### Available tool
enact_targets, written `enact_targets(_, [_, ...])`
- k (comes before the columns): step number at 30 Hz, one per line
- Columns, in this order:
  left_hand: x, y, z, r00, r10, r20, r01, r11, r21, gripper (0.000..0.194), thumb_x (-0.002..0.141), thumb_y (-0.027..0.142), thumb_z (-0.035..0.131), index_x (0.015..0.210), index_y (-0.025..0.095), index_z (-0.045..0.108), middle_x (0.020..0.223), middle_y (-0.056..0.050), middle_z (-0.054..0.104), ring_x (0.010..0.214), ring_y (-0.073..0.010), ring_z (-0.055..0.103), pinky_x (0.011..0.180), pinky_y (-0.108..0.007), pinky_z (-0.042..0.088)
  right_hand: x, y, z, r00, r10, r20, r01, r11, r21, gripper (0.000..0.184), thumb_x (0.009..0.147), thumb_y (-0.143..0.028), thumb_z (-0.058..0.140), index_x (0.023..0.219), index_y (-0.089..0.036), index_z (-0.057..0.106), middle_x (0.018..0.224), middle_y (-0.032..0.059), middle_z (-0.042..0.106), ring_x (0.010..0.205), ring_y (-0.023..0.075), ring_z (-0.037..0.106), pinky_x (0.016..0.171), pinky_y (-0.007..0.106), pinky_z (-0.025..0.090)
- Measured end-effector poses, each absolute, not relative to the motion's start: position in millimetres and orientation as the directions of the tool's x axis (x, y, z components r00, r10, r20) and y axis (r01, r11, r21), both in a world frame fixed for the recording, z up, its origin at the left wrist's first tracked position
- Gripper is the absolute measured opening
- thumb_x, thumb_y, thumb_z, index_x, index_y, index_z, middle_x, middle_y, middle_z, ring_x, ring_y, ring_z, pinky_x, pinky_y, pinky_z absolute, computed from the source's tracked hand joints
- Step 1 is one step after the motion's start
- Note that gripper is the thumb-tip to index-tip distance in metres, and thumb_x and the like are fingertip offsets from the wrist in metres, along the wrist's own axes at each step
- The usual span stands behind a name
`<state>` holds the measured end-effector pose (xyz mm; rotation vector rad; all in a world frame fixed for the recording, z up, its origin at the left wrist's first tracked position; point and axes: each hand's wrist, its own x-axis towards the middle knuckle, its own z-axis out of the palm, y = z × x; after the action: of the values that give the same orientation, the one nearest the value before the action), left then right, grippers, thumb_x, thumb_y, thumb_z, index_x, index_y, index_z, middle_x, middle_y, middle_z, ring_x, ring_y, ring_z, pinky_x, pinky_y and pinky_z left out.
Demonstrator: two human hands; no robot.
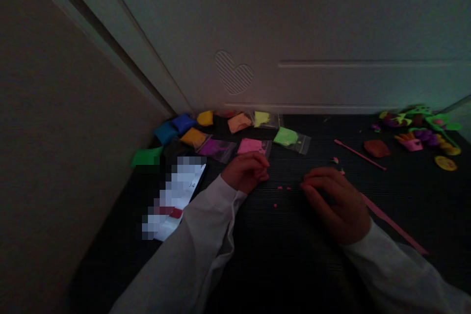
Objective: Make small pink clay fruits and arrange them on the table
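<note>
Crumbs [275, 205] of pink, clay-like material lie between our left hand [245, 172], curled by a bright-pink clay packet [250, 145], and our right hand [340, 211], bent beside a long, flat pink tool [393, 225]. Our hands are apart; dimness hides any grip. Crumbs this small call for light fingertips.

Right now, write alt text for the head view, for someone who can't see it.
A left hand and a right hand, fingers curled, at a dark table, tiny pink bits between them. Colourful packets lie beyond, a lit phone to the left, and pink tools and small colourful figures to the right.
</note>
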<state>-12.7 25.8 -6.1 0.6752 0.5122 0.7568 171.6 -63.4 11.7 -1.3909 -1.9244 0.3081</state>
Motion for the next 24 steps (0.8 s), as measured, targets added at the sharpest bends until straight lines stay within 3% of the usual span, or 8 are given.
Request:
enact_targets(3, [-13, 25, -5, 0.609, 0.771, -0.187, -0.458, 0.534, 0.711, 0.005, 0.056, 0.009, 0.053, 0.059, 0.011, 0.056, 0.041, 0.004, 0.038, 0.041, -0.0044, 0.033, 0.047, -0.022, 0.024, 170, -64, 12, -0.130, 0.893, 0.432, 0.725, 0.383, -0.573, 0.009, 0.075, -0.025, 0.051, 0.079, -0.020, 0.058, 0.085, 0.0054, 0.057, 0.082, 0.0157, 0.054, 0.071, 0.031, 0.046])
enact_targets(10, [-18, 29, -5, 0.562, 0.795, -0.230, -0.531, 0.560, 0.636, 0.008, 0.061, 0.012, 0.053, 0.068, 0.012, 0.057, 0.047, 0.003, 0.038, 0.045, -0.0055, 0.035, 0.049, -0.022, 0.027, 169, -66, 5, -0.130, 0.913, 0.387, 0.736, 0.351, -0.580, 0.020, 0.076, -0.020, 0.050, 0.095, -0.023, 0.056, 0.094, 0.0062, 0.054, 0.088, 0.0159, 0.053, 0.074, 0.030, 0.046])
enact_targets(19, [-21, 30, -2, 0.452, 0.848, -0.277, -0.602, 0.519, 0.606, 0.009, 0.063, 0.015, 0.052, 0.071, 0.012, 0.056, 0.061, -0.001, 0.049, 0.061, -0.0103, 0.047, 0.061, -0.026, 0.038, 169, -63, 0, -0.139, 0.902, 0.408, 0.744, 0.367, -0.558, 0.008, 0.072, -0.027, 0.056, 0.078, -0.021, 0.054, 0.084, 0.0043, 0.056, 0.081, 0.0160, 0.054, 0.069, 0.030, 0.047])
enact_targets(24, [-21, 30, 0, 0.454, 0.841, -0.294, -0.594, 0.532, 0.604, 0.011, 0.065, 0.016, 0.051, 0.074, 0.012, 0.056, 0.062, -0.002, 0.050, 0.062, -0.0107, 0.048, 0.061, -0.026, 0.039, 171, -66, 3, -0.205, 0.906, 0.369, 0.723, 0.395, -0.567, 0.006, 0.076, -0.025, 0.051, 0.080, -0.022, 0.055, 0.082, 0.0035, 0.057, 0.081, 0.0152, 0.053, 0.070, 0.030, 0.044])
